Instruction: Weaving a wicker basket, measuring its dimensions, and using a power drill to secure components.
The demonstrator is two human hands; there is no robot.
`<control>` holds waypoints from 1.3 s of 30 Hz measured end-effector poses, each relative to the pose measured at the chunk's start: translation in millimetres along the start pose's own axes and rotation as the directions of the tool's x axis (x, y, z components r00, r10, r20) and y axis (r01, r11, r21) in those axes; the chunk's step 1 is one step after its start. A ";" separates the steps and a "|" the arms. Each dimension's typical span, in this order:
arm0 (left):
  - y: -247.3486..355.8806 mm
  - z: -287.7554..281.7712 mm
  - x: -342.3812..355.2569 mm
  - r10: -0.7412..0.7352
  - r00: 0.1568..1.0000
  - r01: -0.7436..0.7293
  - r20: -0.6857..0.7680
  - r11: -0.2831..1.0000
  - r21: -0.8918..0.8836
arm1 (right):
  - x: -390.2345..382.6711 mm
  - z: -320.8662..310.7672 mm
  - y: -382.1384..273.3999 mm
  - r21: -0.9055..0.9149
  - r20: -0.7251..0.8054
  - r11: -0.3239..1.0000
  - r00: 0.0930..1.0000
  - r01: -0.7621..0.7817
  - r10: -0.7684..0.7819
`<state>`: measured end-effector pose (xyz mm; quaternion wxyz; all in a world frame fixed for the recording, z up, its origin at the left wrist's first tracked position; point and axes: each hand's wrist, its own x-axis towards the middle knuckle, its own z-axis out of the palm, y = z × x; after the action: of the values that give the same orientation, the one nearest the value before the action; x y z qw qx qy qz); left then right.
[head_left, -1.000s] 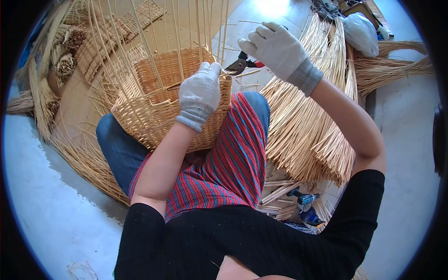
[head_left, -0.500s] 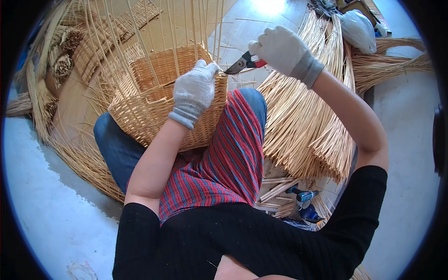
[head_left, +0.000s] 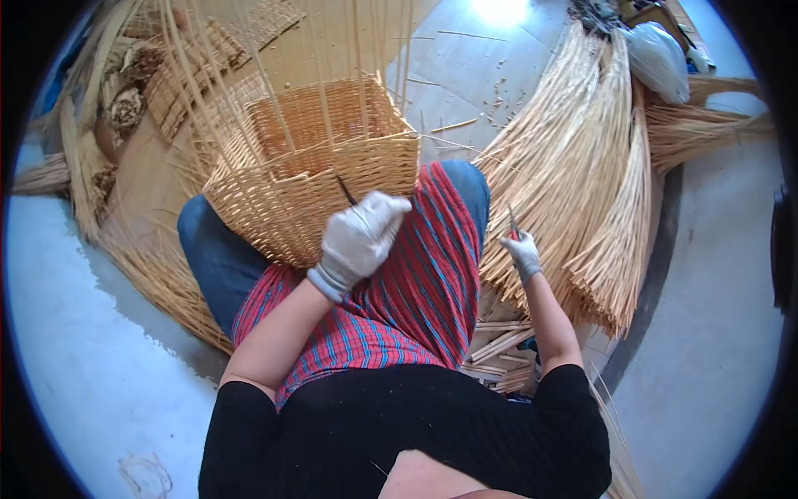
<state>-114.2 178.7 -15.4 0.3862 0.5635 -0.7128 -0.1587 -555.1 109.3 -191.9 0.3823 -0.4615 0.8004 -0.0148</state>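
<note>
My gloved left hand (head_left: 362, 233) is curled closed over the front wall of the wicker basket (head_left: 278, 208), which rests on my legs with long stakes rising from it. A slim dark tool (head_left: 344, 188) shows just above the fingers; I cannot tell whether they grip it. Off to the right, low beside my knee, my gloved right hand (head_left: 519, 249) holds red-handled pruning shears (head_left: 513, 226) over a large spread bundle of pale canes (head_left: 565, 150).
More cane bundles (head_left: 83, 183) and flat woven pieces (head_left: 166, 91) lie at the left. At the top right are a white plastic bag (head_left: 657, 62) and another cane bundle (head_left: 698, 137). Short sticks (head_left: 499, 345) and scraps lie on the floor.
My right hand has dropped with the shears from the basket's rim to beside my right knee. My left hand has moved down off the right corner of the rim onto the basket's front.
</note>
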 end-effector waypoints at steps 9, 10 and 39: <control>19.4 27.3 -25.2 -0.255 0.966 0.253 0.039 0.904 -0.345 | -56.1 -20.2 -76.1 0.394 -0.328 0.659 0.767 0.641 -0.551; 27.1 27.7 -18.4 -0.250 0.968 0.237 0.017 0.892 -0.386 | -82.6 -22.4 -97.4 0.429 -0.266 0.582 0.712 0.691 -0.650; 17.7 -83.2 -80.0 -0.435 0.885 0.441 0.166 0.672 -0.594 | -276.2 32.8 -304.9 -0.309 0.361 -0.098 0.021 0.946 -0.932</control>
<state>-60.2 275.8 20.7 0.4953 0.5592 -0.4671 -0.4731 -235.0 152.4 64.9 0.1443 -0.9634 0.2129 -0.0750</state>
